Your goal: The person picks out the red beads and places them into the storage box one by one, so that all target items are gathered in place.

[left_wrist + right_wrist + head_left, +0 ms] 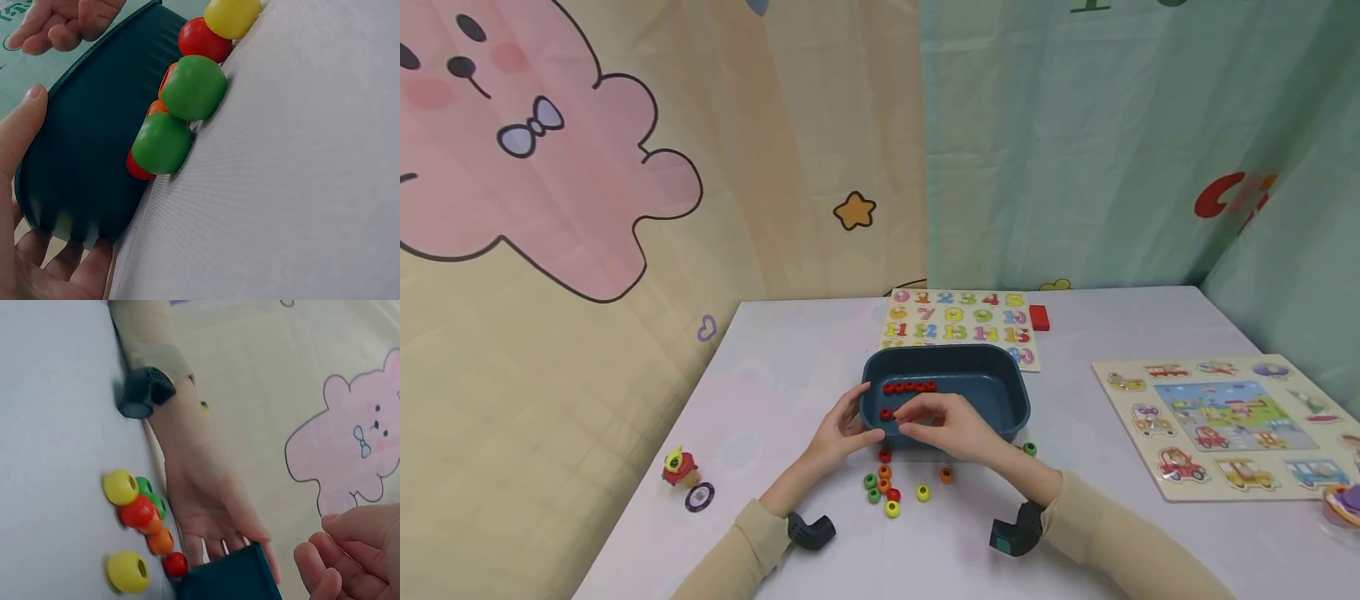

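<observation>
A dark blue plastic basin (977, 396) stands on the table. Inside it, several red beads (910, 387) line up in a row, with another red bead (885, 414) nearer the front wall. My left hand (842, 433) grips the basin's left end, thumb at the rim and fingers along the outer wall. Over the basin's front part is my right hand (951, 423), its fingers loosely bent beside the nearer red bead; no bead shows between its fingertips in either wrist view. Green beads (194, 87), yellow beads (127, 572) and orange and red ones lie before the basin.
Behind the basin lies a number puzzle board (955, 315) with a red block (1039, 317) beside it. A vehicle puzzle board (1225, 425) is at the right. At the left are a toy ice cream cone (681, 468) and a round disc (700, 497). One green bead (1030, 448) sits by the basin's front-right corner.
</observation>
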`<action>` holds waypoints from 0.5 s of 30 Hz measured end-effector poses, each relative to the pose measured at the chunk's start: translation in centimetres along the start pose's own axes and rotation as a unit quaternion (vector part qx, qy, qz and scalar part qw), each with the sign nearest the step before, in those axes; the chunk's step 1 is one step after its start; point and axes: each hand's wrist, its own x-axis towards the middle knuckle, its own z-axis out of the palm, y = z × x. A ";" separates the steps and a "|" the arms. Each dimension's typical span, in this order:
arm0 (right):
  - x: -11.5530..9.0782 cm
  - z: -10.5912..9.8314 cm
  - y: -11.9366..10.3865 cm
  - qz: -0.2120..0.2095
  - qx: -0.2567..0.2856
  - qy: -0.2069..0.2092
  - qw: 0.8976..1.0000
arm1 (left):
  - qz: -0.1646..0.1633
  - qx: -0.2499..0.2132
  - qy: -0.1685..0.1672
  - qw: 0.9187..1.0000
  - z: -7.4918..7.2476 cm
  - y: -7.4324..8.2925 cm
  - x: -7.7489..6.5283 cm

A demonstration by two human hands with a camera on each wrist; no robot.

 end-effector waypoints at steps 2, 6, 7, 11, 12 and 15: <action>-0.6 0.6 -0.2 0.000 0.011 -0.019 1.000 | 0.006 -0.002 -0.001 1.000 -0.1 0.0 0.0; -1.3 1.9 0.0 0.004 0.019 -0.059 0.998 | 0.020 -0.004 -0.006 1.000 -0.2 -0.1 0.0; -1.4 2.2 0.1 0.003 0.017 -0.065 0.998 | 0.021 -0.006 -0.006 1.000 -0.2 -0.1 0.0; -1.5 3.1 0.7 -0.005 0.007 -0.084 0.996 | 0.020 -0.015 -0.010 1.000 -0.2 -0.2 0.0; -1.4 3.3 1.0 -0.009 0.003 -0.087 0.996 | 0.019 -0.019 -0.011 1.000 -0.2 -0.2 0.0; -1.4 3.8 1.8 -0.025 -0.019 -0.091 0.995 | 0.021 -0.023 -0.013 0.999 -0.2 -0.3 0.0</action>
